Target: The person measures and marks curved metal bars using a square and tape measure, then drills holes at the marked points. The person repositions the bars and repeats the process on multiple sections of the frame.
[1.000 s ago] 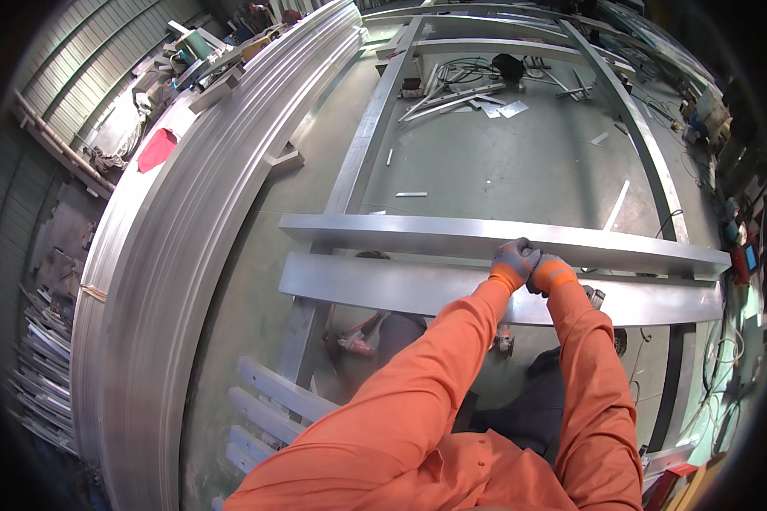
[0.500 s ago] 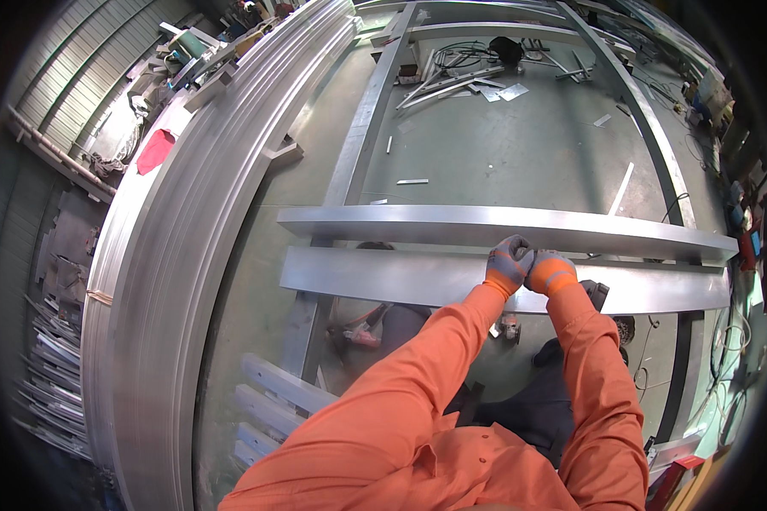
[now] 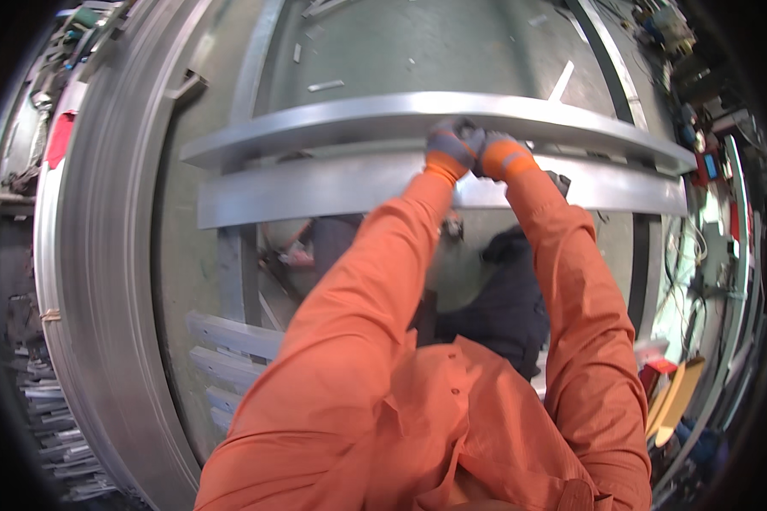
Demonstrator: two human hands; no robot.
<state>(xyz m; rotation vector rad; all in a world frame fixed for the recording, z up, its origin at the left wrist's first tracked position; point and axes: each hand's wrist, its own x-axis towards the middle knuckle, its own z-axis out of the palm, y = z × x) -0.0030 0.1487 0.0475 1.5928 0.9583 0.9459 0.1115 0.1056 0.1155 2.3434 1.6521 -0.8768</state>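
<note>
My left hand (image 3: 453, 146) and my right hand (image 3: 500, 157), both in grey and orange gloves, are close together with fingers curled in. They are over the gap between two silver metal beams that lie crosswise before me. The far beam (image 3: 332, 124) is just beyond my knuckles; the near beam (image 3: 290, 196) passes under my wrists. Whatever my fingers pinch, if anything, is hidden by the gloves and blur. Both beams rest across two long metal rails, a left rail (image 3: 256, 68) and a right rail (image 3: 607, 64).
Long metal profiles (image 3: 111, 255) are stacked at the left, with a red cloth (image 3: 60, 140) beside them. Short metal bars (image 3: 234, 338) stand near my left arm. A red tool (image 3: 298, 254) is on the floor below the near beam. Cables (image 3: 694, 247) hang at the right.
The view has tilted down and shifted, so the beams and hands appear higher and farther left. My hands stay together at the same gap, still curled.
</note>
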